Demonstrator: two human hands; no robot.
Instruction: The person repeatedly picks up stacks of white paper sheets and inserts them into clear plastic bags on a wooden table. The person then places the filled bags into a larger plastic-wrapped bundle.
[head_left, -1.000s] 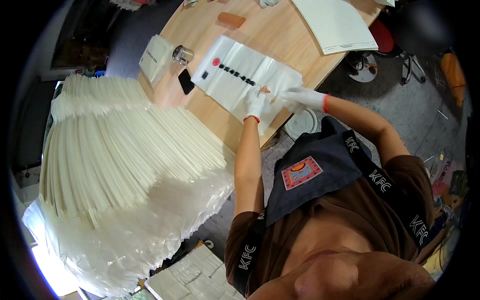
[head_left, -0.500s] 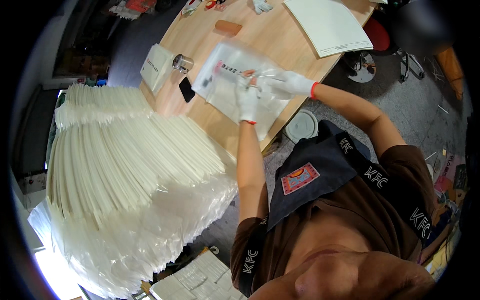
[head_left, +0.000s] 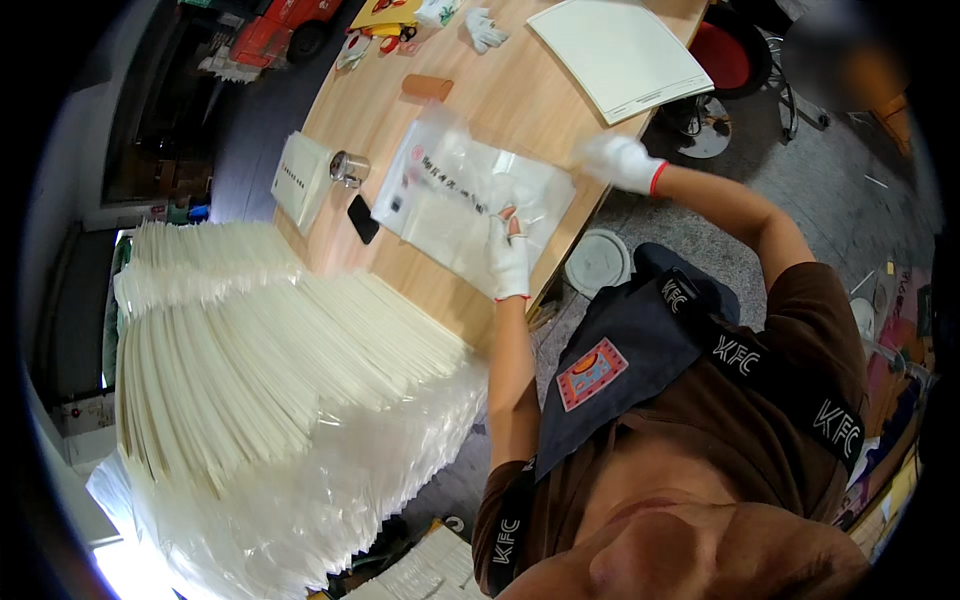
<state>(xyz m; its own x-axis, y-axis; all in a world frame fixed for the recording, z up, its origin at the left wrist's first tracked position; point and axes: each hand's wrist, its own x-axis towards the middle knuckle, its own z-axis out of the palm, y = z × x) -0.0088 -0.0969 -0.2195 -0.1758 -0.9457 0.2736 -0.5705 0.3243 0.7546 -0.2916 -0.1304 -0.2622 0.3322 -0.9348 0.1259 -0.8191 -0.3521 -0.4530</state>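
Note:
On the table a clear plastic bag [head_left: 540,185] with dark and red print lies over a flat stack of similar bags or sheets. My left hand [head_left: 509,262], in a white glove with bare thumb and finger tips, is at the bag's near part; its fingertips look pinched on the film. Off the table's right edge is my right hand [head_left: 622,164], in a white glove with a red cuff. It is blurred by motion, so its fingers and anything in them cannot be made out.
A black phone [head_left: 364,219], a clear jar [head_left: 349,168] and a packet stack [head_left: 301,182] stand left of the bag. Farther off lie a brown roll [head_left: 427,87], a spare glove [head_left: 485,31] and white sheets [head_left: 620,58]. Fanned, film-wrapped sheets [head_left: 260,370] fill the left; a bucket [head_left: 598,262] stands below.
My right hand has moved away from my left, out to the right. The left stays at the bag and sits slightly nearer me. More of the bag's print shows.

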